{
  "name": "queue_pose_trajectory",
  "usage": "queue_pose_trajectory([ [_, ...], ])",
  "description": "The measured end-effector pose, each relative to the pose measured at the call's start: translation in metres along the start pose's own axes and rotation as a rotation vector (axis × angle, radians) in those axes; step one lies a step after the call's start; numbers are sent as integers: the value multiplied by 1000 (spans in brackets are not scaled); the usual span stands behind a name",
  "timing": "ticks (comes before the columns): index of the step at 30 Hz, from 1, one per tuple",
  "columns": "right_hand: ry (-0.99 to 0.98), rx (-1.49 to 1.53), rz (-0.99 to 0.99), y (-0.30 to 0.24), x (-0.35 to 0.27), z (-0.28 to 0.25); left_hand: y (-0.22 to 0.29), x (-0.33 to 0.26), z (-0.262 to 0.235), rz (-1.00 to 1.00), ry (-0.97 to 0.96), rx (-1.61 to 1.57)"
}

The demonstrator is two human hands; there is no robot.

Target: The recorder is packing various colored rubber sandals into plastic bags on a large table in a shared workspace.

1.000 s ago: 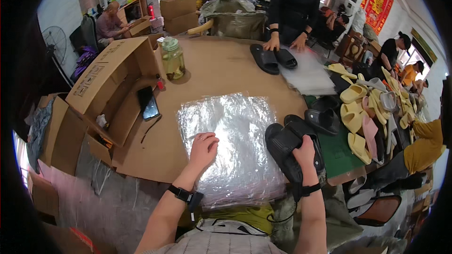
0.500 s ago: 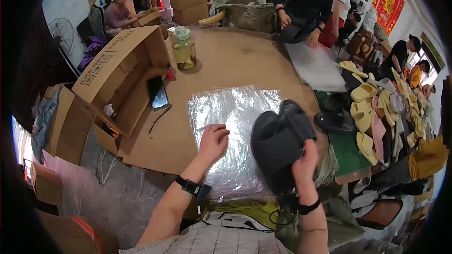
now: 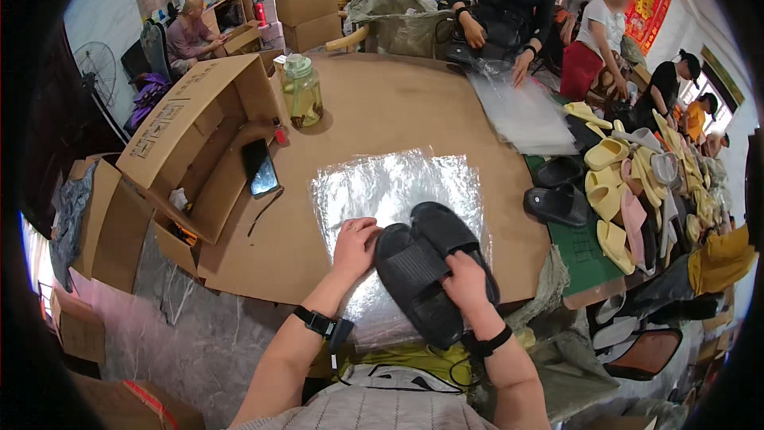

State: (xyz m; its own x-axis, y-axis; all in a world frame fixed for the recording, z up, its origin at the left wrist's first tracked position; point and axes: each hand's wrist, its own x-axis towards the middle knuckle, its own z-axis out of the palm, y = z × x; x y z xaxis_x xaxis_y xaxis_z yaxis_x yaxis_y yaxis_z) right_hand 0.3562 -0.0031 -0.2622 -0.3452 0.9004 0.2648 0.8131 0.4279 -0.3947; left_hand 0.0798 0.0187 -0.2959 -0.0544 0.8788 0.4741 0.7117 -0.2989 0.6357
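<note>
A pair of black slippers point(image 3: 414, 283), one partly over the other, is gripped in my right hand point(image 3: 468, 283), its fingers closed round the strap of the right-hand one. The pair is tilted above a pile of clear, shiny plastic bags point(image 3: 398, 183) on the table. My left hand point(image 3: 356, 248) rests on the bags just left of the slippers. Its fingers are bent and close together; what lies under the fingertips is too hard to make out. The slippers hide the lower right of the bags.
An open cardboard box point(image 3: 199, 131), phone point(image 3: 259, 167), small red bottle point(image 3: 279, 131) and green-lidded jar point(image 3: 302, 95) stand left on the brown table point(image 3: 382, 95). Yellow slippers point(image 3: 605, 179) are heaped right, beside black ones point(image 3: 557, 203). Across, a person in black point(image 3: 509, 0) handles plastic bags point(image 3: 525, 115).
My right hand has brought the black slippers leftward over the bags and turned them, close to my left hand. My left hand has barely moved. The person across has lowered a dark slipper onto plastic.
</note>
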Motion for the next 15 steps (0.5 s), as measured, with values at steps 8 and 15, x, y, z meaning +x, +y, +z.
queue_pose_trajectory([
  [8,332,-103,383,62,-21,-39,18,11,-13,51,-152,88],
  [15,495,279,405,75,-72,-59,32,3,-36,101,-537,375],
])
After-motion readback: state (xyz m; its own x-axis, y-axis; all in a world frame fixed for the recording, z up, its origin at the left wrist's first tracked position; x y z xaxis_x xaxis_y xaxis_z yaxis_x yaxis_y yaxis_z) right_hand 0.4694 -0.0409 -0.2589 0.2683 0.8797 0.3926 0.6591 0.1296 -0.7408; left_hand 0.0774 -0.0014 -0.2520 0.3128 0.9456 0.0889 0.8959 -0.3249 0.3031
